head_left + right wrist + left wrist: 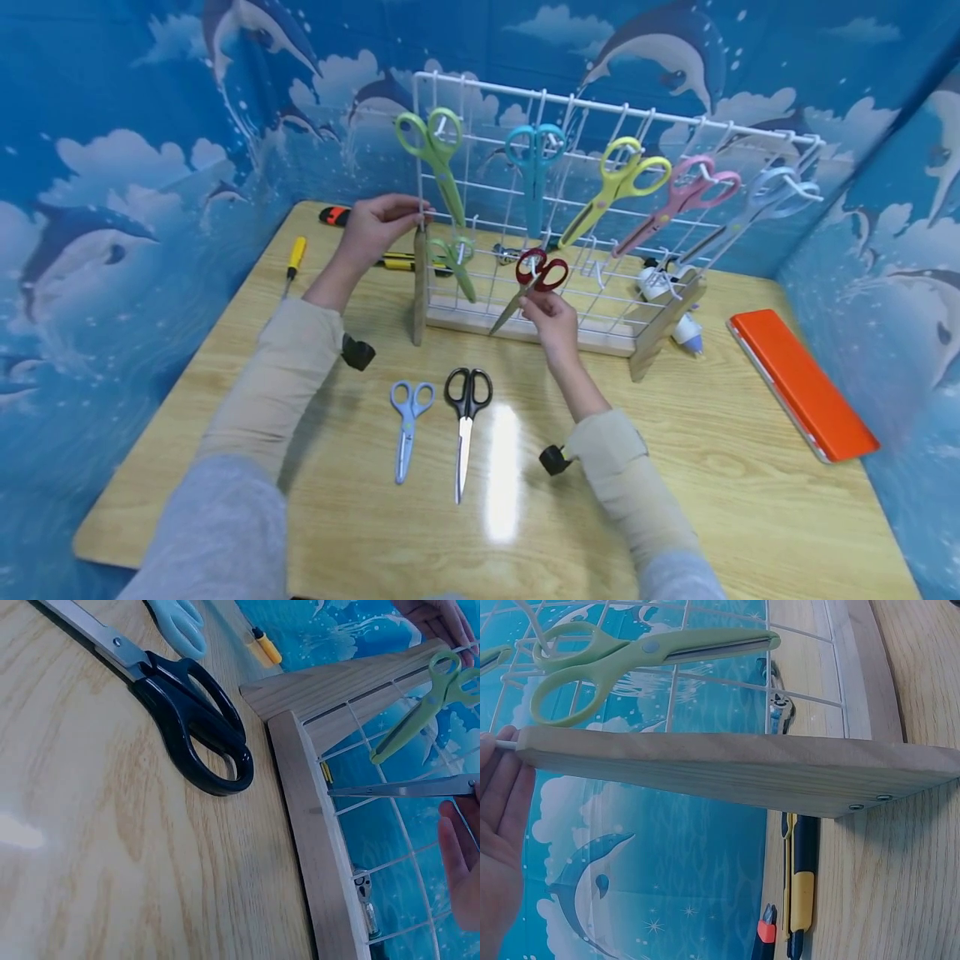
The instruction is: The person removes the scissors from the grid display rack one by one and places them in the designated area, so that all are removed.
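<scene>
My left hand (pixel 372 229) pinches the white wire at the left end of a wire rack (pixel 465 320), just above its wooden side. Dark red-handled scissors (pixel 516 303) are in my right hand (pixel 555 327), held near the pivot, blades down to the left. Their handle loops overlap a lower hook. Lower left hang small green scissors (pixel 461 273). Along the upper row hang green (pixel 442 167), turquoise (pixel 534 175), yellow (pixel 611 187), pink (pixel 675 204) and pale blue scissors (pixel 757 202). Blue scissors (pixel 406 433) and black-handled scissors (pixel 464 425) lie on the table in front.
An orange case (pixel 806 383) lies at the right. A yellow-handled screwdriver (pixel 297 254) is at the left; a yellow-and-black cutter (pixel 397 262) lies behind the rack. A white glue gun (pixel 686 333) shows by the rack's right side. Bare hooks (pixel 597 271) stick out lower right.
</scene>
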{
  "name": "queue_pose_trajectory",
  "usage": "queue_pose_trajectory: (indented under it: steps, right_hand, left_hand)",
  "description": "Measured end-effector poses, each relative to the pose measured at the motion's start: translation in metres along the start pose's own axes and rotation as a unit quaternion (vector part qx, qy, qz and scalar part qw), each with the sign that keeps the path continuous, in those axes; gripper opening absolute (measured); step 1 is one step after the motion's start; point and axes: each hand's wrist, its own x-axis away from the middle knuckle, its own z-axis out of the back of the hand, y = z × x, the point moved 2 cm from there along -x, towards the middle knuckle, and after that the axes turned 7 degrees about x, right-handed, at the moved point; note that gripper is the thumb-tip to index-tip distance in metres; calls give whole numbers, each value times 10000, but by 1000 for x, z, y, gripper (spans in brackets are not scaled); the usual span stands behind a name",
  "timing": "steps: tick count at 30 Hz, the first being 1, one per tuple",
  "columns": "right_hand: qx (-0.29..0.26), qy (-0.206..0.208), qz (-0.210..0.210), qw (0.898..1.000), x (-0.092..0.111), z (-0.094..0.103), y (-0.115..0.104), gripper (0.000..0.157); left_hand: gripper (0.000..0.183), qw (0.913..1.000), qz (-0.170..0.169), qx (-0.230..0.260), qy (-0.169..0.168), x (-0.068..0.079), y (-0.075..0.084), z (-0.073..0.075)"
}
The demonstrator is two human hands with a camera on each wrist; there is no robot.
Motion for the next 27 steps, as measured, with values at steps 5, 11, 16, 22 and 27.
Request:
queue_pose_trajectory:
  steps: [5, 11, 16, 22, 27]
  right_hand:
    - [3, -296, 3, 9996, 9, 6, -5, 24]
    - [-336, -512, 448, 9971, 18, 12, 3, 23]
    - [-525, -684, 780, 9932, 30, 20, 10, 23]
    - [-158, -916, 603, 9938, 59, 36, 10, 27]
    - [40, -1177, 265, 9927, 76, 43, 23, 23]
  left_hand:
    - [30, 9999, -63, -132, -10, 4, 10, -7]
    - [31, 9999, 72, -102, -46, -2, -4, 1]
    - [30, 9993, 174, -319, 69, 1, 4, -3]
    - [32, 9998, 165, -138, -15, -10, -25, 11]
    - [31, 9996, 97, -280, 10, -1, -5, 2]
